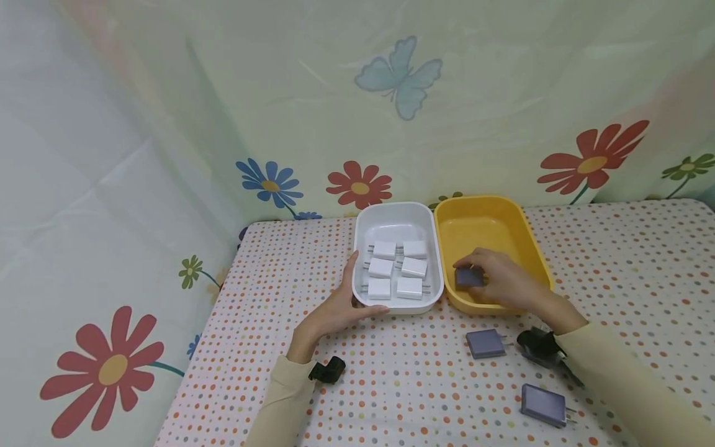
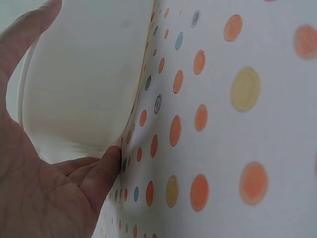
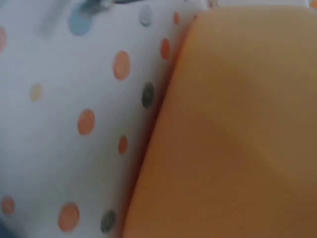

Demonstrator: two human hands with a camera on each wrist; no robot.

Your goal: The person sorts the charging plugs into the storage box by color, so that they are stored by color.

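My left hand grips the near left corner of a white tray, thumb along the front and fingers at the left side. In the left wrist view that hand lies against the tray's outer wall. Inside the white tray sit several white plug chargers. My right hand reaches into a yellow tray and pinches a purple-grey plug charger near its front left corner. The right wrist view shows the yellow tray's outer wall, not the hand.
Two more purple-grey chargers lie on the dotted tablecloth: one in front of the yellow tray, another nearer me at right. The trays stand side by side near the table's back edge. Behind them hangs a flowered curtain.
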